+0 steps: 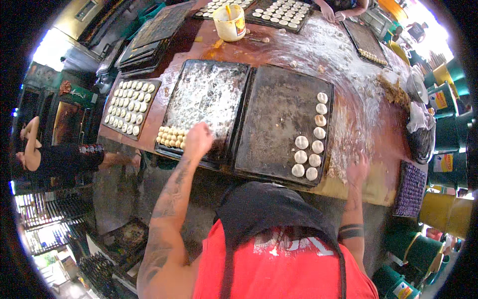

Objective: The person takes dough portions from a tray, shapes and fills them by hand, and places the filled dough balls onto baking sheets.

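Observation:
My left hand (199, 139) hovers at the near end of a flour-dusted tray (211, 94), its fingers curled together and slightly blurred; what they hold, if anything, is hidden. Just left of it, small pale dough balls (172, 136) sit in tight rows in the tray's near left corner. My right hand (357, 170) is low over the floured table near its front edge, palm side hidden and fingers smeared by motion. Between my hands lies a dark tray (279, 119), with larger flattened dough balls (314, 160) lined up along its right side.
A tray of dough rounds (128, 107) lies at the left. Farther back are stacked dark trays (154, 37), a white bucket (230, 27) and another person's hands (333, 14). Green bins (443, 134) stand along the right. Another person (64, 159) is at the far left.

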The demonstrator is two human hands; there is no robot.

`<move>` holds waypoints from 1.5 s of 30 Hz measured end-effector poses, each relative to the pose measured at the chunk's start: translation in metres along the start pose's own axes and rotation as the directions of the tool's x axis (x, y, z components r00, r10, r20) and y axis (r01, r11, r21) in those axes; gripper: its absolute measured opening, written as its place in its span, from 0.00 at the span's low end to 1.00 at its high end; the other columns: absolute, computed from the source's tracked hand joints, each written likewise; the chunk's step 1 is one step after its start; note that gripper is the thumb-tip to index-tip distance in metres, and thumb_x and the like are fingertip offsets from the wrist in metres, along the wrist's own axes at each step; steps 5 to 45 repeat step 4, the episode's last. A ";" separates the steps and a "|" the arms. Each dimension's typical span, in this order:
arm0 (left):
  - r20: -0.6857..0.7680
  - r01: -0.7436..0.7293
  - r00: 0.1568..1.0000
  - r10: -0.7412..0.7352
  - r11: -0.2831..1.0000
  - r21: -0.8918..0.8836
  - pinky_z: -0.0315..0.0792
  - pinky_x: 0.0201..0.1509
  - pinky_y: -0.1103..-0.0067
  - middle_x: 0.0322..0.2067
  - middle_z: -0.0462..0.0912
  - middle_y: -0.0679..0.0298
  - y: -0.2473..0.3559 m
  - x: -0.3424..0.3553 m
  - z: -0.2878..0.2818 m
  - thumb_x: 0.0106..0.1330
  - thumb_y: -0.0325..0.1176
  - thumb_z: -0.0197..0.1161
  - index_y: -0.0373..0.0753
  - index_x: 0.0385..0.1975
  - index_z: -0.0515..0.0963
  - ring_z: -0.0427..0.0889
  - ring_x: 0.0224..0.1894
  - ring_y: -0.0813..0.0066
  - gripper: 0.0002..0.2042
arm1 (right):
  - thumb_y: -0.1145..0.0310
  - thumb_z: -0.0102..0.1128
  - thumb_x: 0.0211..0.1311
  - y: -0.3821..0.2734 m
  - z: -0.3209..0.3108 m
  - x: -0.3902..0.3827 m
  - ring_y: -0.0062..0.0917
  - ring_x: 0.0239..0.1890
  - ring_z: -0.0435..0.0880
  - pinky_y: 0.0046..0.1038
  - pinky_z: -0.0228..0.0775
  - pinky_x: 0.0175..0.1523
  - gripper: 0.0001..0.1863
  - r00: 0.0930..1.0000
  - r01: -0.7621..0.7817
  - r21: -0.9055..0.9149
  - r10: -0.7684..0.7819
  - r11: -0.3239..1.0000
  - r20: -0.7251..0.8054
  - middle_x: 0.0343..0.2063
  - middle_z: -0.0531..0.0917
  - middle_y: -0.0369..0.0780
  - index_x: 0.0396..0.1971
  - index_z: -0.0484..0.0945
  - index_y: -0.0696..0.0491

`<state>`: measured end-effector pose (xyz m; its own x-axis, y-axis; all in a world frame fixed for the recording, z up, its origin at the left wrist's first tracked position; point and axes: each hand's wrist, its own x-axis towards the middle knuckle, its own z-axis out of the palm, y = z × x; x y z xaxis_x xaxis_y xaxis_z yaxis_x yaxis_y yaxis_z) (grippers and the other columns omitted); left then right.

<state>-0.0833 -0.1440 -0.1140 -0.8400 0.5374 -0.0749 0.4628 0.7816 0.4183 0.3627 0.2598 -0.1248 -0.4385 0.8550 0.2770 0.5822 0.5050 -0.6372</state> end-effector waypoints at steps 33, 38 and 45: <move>-0.079 0.026 0.997 0.012 0.888 0.460 0.78 0.51 0.58 0.46 0.80 0.52 -0.080 0.001 -0.012 0.58 0.36 0.68 0.40 0.46 0.81 0.82 0.52 0.50 0.16 | 0.63 0.70 0.61 0.035 -0.036 -0.030 0.43 0.61 0.78 0.38 0.75 0.61 0.22 1.000 -0.013 -0.089 0.011 0.996 -0.016 0.60 0.78 0.52 0.52 0.83 0.59; -0.079 0.026 0.997 0.012 0.888 0.460 0.78 0.51 0.58 0.46 0.80 0.52 -0.080 0.001 -0.012 0.58 0.36 0.68 0.40 0.46 0.81 0.82 0.52 0.50 0.16 | 0.63 0.70 0.61 0.035 -0.036 -0.030 0.43 0.61 0.78 0.38 0.75 0.61 0.22 1.000 -0.013 -0.089 0.011 0.996 -0.016 0.60 0.78 0.52 0.52 0.83 0.59; -0.079 0.026 0.997 0.012 0.888 0.460 0.78 0.51 0.58 0.46 0.80 0.52 -0.080 0.001 -0.012 0.58 0.36 0.68 0.40 0.46 0.81 0.82 0.52 0.50 0.16 | 0.63 0.70 0.61 0.035 -0.036 -0.030 0.43 0.61 0.78 0.38 0.75 0.61 0.22 1.000 -0.013 -0.089 0.011 0.996 -0.016 0.60 0.78 0.52 0.52 0.83 0.59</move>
